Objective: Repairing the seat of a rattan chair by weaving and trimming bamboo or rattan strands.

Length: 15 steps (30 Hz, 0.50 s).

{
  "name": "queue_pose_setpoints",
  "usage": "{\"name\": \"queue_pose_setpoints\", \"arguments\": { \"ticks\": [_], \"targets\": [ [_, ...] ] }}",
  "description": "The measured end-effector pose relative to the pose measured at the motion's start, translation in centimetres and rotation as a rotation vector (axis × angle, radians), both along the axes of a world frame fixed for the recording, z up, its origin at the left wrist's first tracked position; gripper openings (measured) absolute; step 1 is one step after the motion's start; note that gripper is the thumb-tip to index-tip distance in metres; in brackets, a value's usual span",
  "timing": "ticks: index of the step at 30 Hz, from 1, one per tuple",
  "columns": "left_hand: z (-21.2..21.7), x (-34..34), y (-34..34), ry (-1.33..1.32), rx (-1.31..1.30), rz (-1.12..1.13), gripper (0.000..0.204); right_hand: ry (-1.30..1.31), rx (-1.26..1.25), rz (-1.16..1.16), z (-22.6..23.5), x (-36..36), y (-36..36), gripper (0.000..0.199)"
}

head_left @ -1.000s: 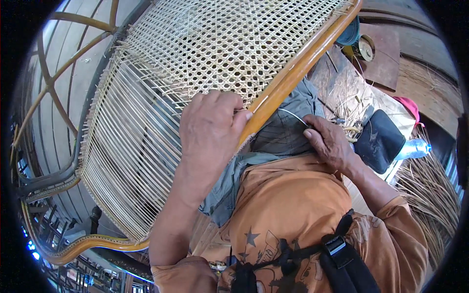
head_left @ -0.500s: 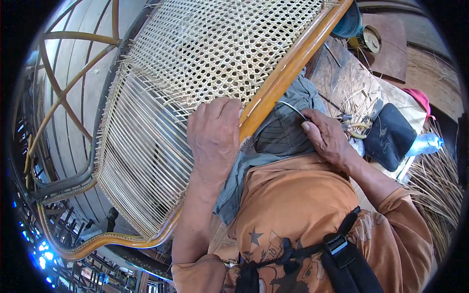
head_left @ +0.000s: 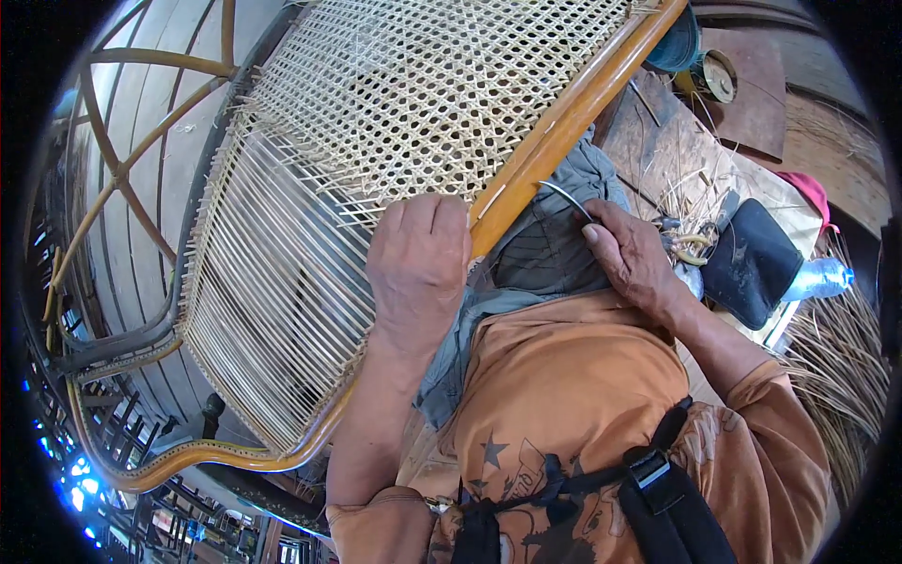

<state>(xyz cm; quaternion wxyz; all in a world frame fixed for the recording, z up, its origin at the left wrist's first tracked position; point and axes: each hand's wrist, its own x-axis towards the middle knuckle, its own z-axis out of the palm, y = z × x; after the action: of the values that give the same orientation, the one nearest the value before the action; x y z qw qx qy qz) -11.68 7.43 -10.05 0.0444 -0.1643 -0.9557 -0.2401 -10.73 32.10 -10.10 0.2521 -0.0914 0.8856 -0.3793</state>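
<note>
A chair frame of varnished wood (head_left: 573, 103) lies slanted across my lap, with woven cane mesh (head_left: 442, 103) over its upper part. The lower part carries single cane strands (head_left: 268, 273) strung side by side. My left hand (head_left: 418, 246) is curled into a fist on the cane beside the wooden rail, at the edge of the dense weave; its fingertips are hidden. Right of the rail, my right hand (head_left: 629, 249) pinches a thin curved metal needle (head_left: 567, 198) between thumb and fingers. The needle's far tip reaches the rail's edge.
On a wooden board (head_left: 648, 150) to the right lie cane scraps (head_left: 691, 202), yellow-handled pliers (head_left: 693, 254), a black pouch (head_left: 752, 263) and a plastic bottle (head_left: 819, 278). Cane bundles (head_left: 836, 367) lie beyond. A tin (head_left: 719, 77) and a dark bucket (head_left: 678, 47) stand farther back.
The chair frame has shifted slightly. My left hand has moved a little to the right and its fist is tighter. The needle has tilted a little, still in my right hand.
</note>
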Motion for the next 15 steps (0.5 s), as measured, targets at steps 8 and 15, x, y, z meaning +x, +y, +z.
{"name": "queue_pose_setpoints", "arguments": {
  "ticks": [8,15],
  "targets": [
    [1.8,-2.1,-1.4,-0.2,0.205,0.04,0.006,-0.18,-0.045,0.128,4.7,-3.0,-1.8,0.038],
    [1.1,-5.4,-1.3,-0.694,0.289,0.003,0.012,-0.086,0.124,0.287,5.1,-4.7,-2.8,0.034]
  ]
}}
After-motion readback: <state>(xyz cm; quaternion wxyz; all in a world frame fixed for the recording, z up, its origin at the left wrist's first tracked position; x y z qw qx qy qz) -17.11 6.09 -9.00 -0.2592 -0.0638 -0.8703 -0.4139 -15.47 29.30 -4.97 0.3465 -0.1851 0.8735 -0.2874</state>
